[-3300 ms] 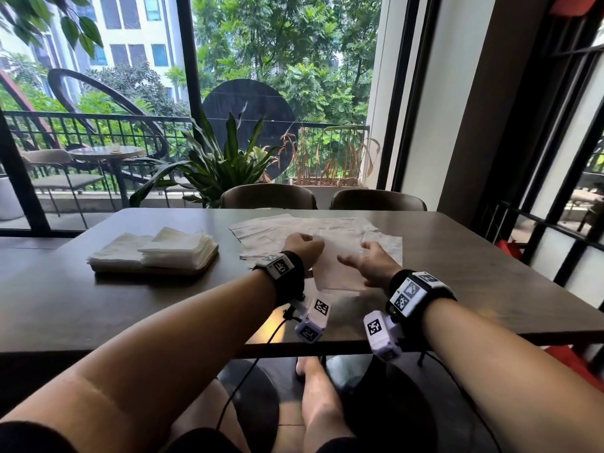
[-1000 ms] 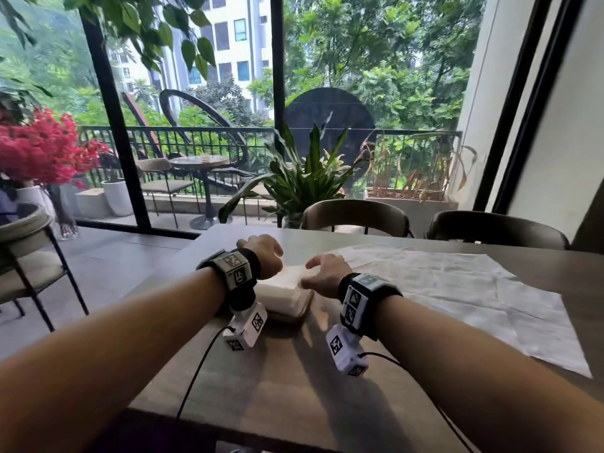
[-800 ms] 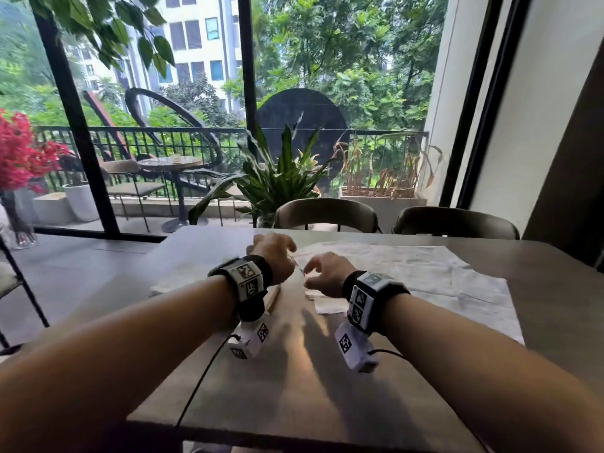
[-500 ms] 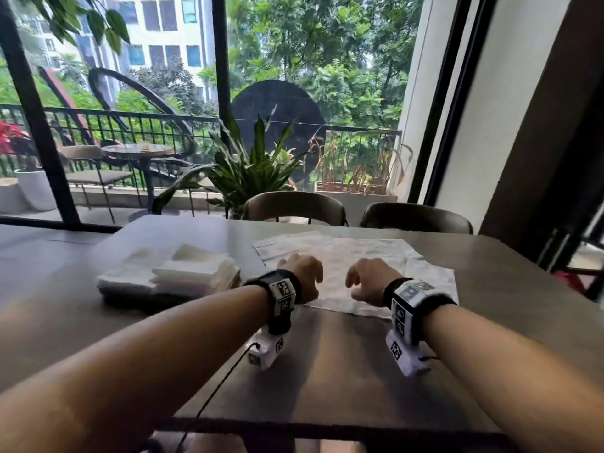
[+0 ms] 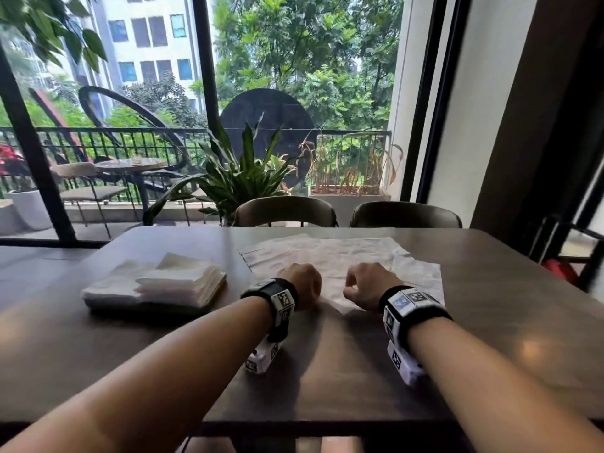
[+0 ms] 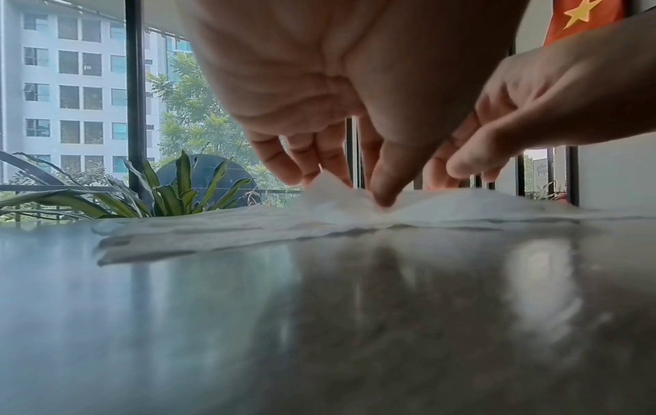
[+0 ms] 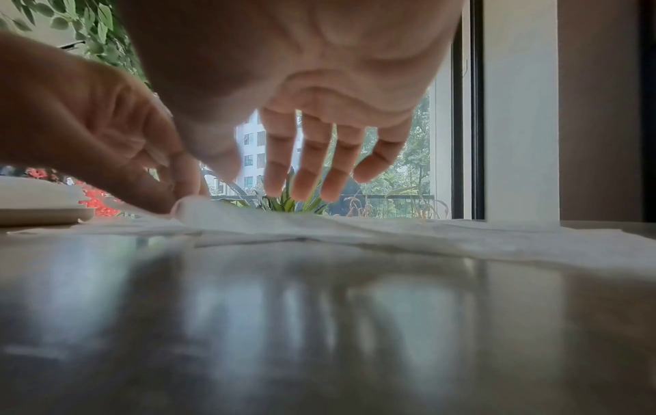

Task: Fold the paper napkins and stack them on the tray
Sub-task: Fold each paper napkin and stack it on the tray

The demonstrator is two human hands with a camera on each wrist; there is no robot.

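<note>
Several unfolded white napkins (image 5: 343, 256) lie spread on the dark table, right of centre. My left hand (image 5: 305, 284) sits at their near edge. In the left wrist view its thumb and fingers (image 6: 348, 188) pinch the top napkin (image 6: 461, 205) and raise a small peak. My right hand (image 5: 361, 284) hovers just beside it. Its fingers (image 7: 305, 179) hang loosely over the napkin (image 7: 390, 230) and hold nothing. On the left a dark tray (image 5: 140, 307) carries a stack of folded napkins (image 5: 183, 282).
Two brown chairs (image 5: 284, 212) stand at the table's far side, with a potted plant (image 5: 242, 178) and a glass wall behind them. The table's near edge (image 5: 327, 423) runs under my forearms. The tray's rim (image 7: 39, 214) shows left in the right wrist view.
My hands have left the tray and moved right to the near edge of the spread napkins. My view swung back from the left. The left hand now pinches the top napkin.
</note>
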